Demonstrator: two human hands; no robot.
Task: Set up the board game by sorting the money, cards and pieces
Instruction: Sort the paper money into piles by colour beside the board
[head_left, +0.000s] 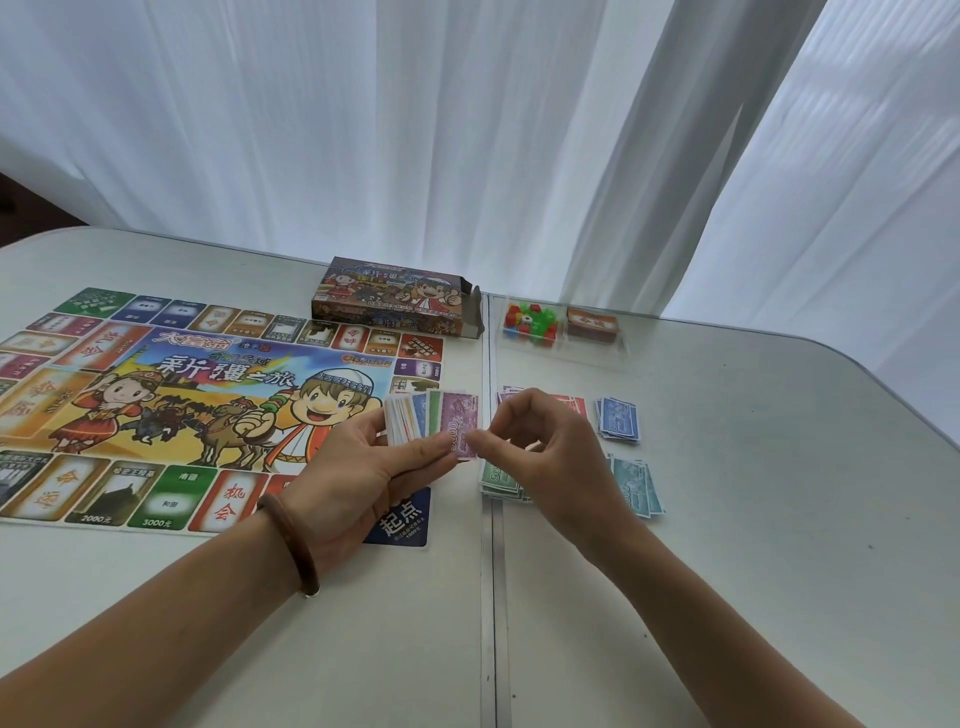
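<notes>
The game board (156, 405) lies flat on the left of the surface (753, 545). Over its near right corner the left hand (363, 467) grips a fanned stack of money (413, 421), thumb across the face. The purple note (460, 423) sits outermost on the right of the fan. The right hand (540, 457), fingers curled, seems to pinch that note's near right edge between thumb and forefinger.

The step in hand looks like dealing this note off onto its matching pile. To do it well, I would loosen the left thumb just enough that only one note slides free. Draw it sideways to the right, not upward, so the fan stays together. Then lay it square on the like-coloured pile; what may be one peeps out behind the right hand, mostly hidden.

Further right, on the surface, lie the red pile (574, 405), green pile (496, 480), blue pile (618, 418) and teal pile (636, 488), near one another but apart.

The purple note is held with its long axis running away from the person, tipped slightly right. Its printed figure runs along that axis.
</notes>
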